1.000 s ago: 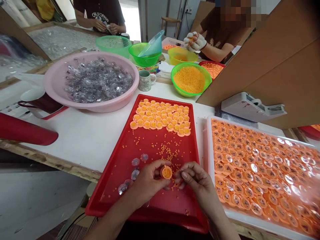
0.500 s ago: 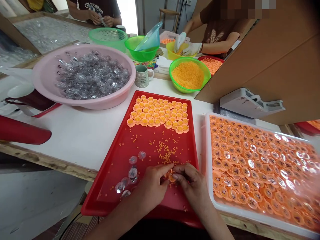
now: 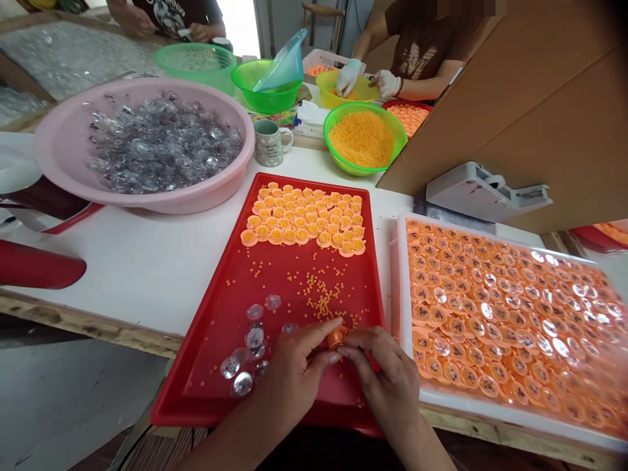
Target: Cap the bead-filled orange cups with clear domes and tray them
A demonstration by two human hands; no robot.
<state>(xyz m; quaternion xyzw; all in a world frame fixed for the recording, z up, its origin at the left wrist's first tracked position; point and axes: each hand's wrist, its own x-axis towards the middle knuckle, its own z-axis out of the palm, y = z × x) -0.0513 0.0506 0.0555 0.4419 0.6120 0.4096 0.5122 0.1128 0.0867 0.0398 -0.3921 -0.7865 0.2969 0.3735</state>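
Between my fingertips is a small orange plastic cup [image 3: 335, 339], tilted on its side over the near part of a red tray [image 3: 196, 366]. My left hand [image 3: 301, 363] pinches it from the left, and my right hand [image 3: 385, 360] grips it from the right. Its inside is turned out of sight. Several clear domed plastic pieces [image 3: 254, 338] lie on the tray left of my left hand. Just beyond my fingers are scattered tiny orange bits [image 3: 321, 297]. Rows of orange cups with yellow-orange filling [image 3: 289, 219] cover the tray's far end.
Right of the tray, a white bin [image 3: 403, 294] holds many orange pieces with shiny covers. A pink basin [image 3: 53, 154] of clear pieces, a mug [image 3: 269, 145] and a green bowl [image 3: 330, 157] stand beyond. A cardboard panel [image 3: 540, 118] rises at right. Two people work across the table.
The orange cup has tipped from showing its round face to lying sideways between my fingers. My view has shifted slightly. Across the table, a person's gloved hands have moved apart.
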